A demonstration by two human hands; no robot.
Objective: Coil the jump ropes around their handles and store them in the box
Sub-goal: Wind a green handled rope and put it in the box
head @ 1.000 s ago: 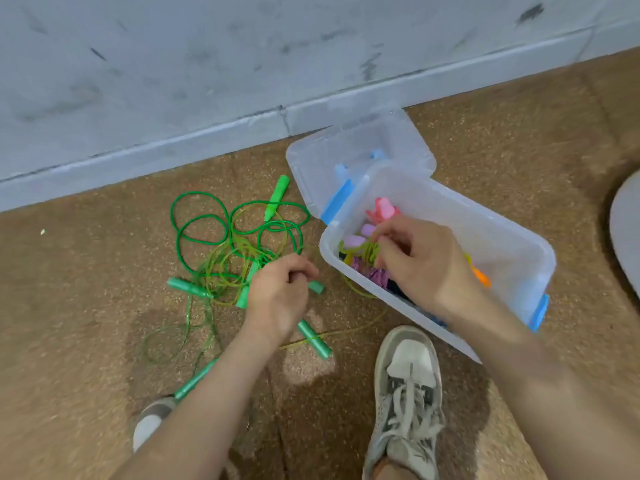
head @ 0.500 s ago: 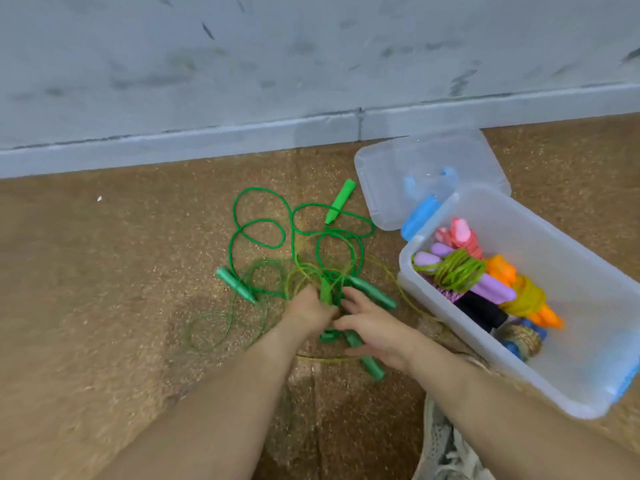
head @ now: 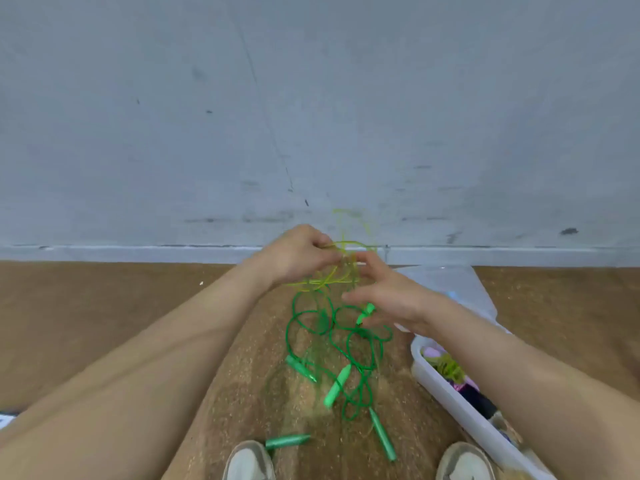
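Both hands are working in mid-air, in front of the wall [head: 311, 116] and above the floor [head: 86, 323]. The left hand [head: 298, 259] is gripping a bunch of yellow-green rope [head: 341, 268], with its fingers curled round the strands. The right hand [head: 391, 299] is sitting just beside it with fingers mostly extended and spread, the upper fingertips [head: 360, 264] touching the same strands. The frame is motion-blurred there, so a pinch vs. mere contact cannot be told.

The yellow-green loops are hanging between the two hands and trailing down toward the pile below. The dark green rope [head: 311, 327] is lying in loose uncoiled loops on the floor between the forearms. Its green handles are lying scattered:
- one [head: 365, 313] showing just under the right hand
- two [head: 301, 368] [head: 337, 386] mid-pile
- two [head: 287, 441] [head: 382, 434] near the shoes [head: 247, 462]

The box [head: 446, 396] is sitting on the floor at right, partly under the right forearm. Inside it:
- a coiled yellow-green bundle [head: 448, 368]
- a pink-purple handle [head: 431, 351] beside that
- darker items further along

The clear lid [head: 450, 285] is lying behind the box, near the baseboard [head: 138, 252].
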